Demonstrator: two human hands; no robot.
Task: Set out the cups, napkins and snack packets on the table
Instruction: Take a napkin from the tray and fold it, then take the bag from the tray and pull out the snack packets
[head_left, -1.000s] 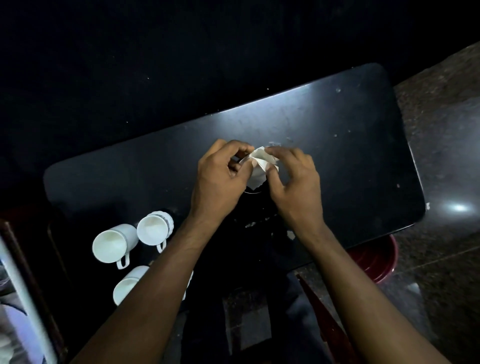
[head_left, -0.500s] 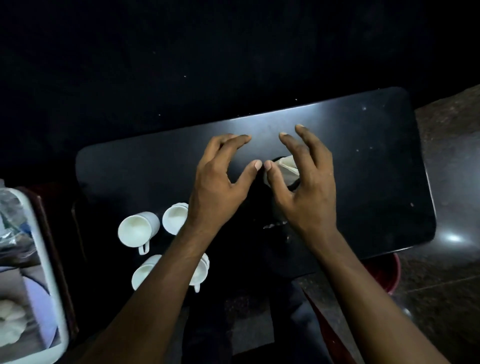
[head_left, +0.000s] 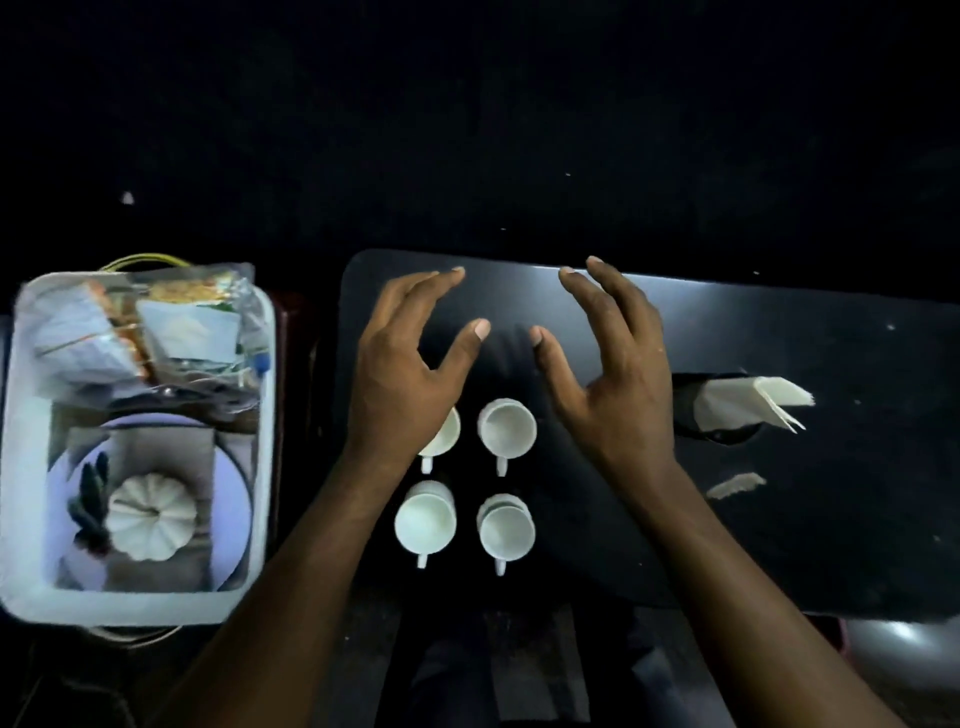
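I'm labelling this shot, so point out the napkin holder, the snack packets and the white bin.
napkin holder (head_left: 727, 439), head view, dark rim below the napkins
snack packets (head_left: 156, 332), head view, middle of the pile
white bin (head_left: 267, 467), head view, right wall

four white cups (head_left: 506, 431) in a square — folded napkins (head_left: 753, 402) right — packets (head_left: 156, 327) in tray

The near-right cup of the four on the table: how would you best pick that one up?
By its handle. The near-right cup stands upright, mouth up, with its small handle pointing toward the person. The right hand, empty and open, could probably come from the near side and pinch the handle with its fingers. The neighbouring cups stand close, so a side grasp looks cramped.
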